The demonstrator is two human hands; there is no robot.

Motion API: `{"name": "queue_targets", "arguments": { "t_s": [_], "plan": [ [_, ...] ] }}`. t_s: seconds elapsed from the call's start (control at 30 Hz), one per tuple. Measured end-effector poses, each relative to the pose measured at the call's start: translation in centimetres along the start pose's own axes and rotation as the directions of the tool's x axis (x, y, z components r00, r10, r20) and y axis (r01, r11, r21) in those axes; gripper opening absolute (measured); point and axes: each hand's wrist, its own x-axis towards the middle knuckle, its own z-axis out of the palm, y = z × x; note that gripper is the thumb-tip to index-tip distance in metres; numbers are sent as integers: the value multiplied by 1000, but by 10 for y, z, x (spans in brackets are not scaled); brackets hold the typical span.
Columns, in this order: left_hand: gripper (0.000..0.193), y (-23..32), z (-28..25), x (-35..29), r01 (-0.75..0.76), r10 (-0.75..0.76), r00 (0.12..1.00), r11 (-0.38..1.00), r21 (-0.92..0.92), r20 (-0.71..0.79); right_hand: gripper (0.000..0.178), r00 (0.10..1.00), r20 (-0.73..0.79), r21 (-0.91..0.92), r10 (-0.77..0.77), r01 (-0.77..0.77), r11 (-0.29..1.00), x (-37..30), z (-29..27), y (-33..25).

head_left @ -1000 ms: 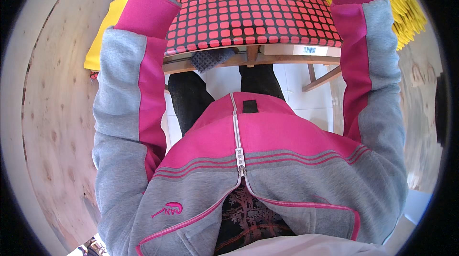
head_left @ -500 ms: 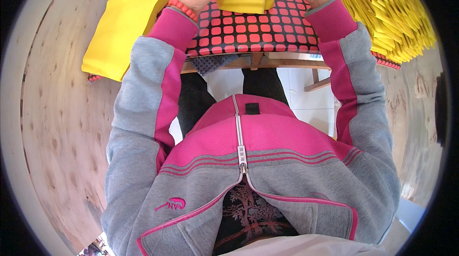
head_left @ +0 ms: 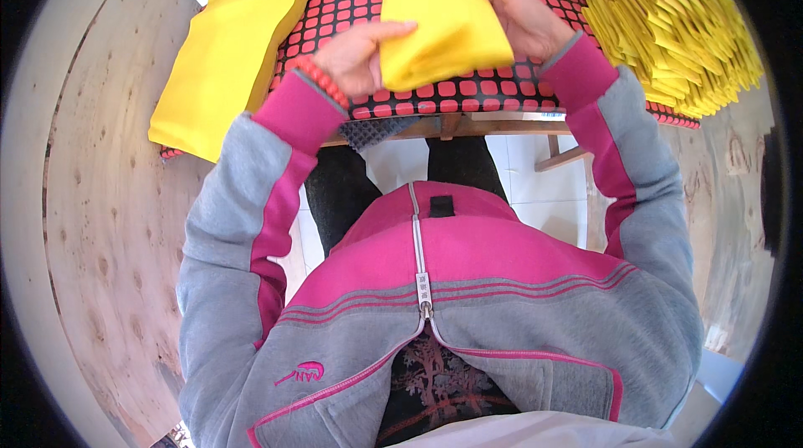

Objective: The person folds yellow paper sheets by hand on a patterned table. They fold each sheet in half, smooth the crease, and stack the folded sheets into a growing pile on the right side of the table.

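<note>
Between my hands is a folded yellow sheet [head_left: 439, 17], soft-looking like cloth or thick paper, raised over the table. Its near end is bent into a rounded fold and its far end runs out of the picture. My left hand [head_left: 355, 55], with a red bead bracelet at the wrist, grips the sheet's left edge, thumb on top and fingers partly hidden beneath. On the other side, my right hand [head_left: 531, 23] holds the right edge, its thumb and fingertips against the sheet and some fingers hidden.
A table [head_left: 347, 9] with a red-and-black checked cover lies under my hands. To the left rests a thick stack of flat yellow sheets [head_left: 222, 55]. A big heap of folded yellow pieces [head_left: 669, 25] is at the right. Wooden boards [head_left: 109, 222] flank both sides.
Both hands have come nearer to me with the yellow sheet, so more of it shows. The right hand has turned, and its fingers are now visible at the sheet's edge.
</note>
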Motion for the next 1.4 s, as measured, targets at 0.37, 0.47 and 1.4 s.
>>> {"name": "queue_targets", "arguments": {
  "t_s": [0.37, 0.47, 1.4],
  "plan": [
    [48, -42, 17, -23, 24, -23, 1000, 997, 68, -5, 82, 992, 120, 221, 49, -75, 972, -100, 25, 55],
    [47, -43, 17, -22, 1, 4, 999, 990, 140, -35, 84, 999, 50, 311, -21, 5, 950, -128, 39, 90],
    [22, -9, 20, -10, -162, 542, 808, -175, 971, 232, 46, 833, -549, 307, -71, 280, 910, -179, 26, 127]
  ]
}}
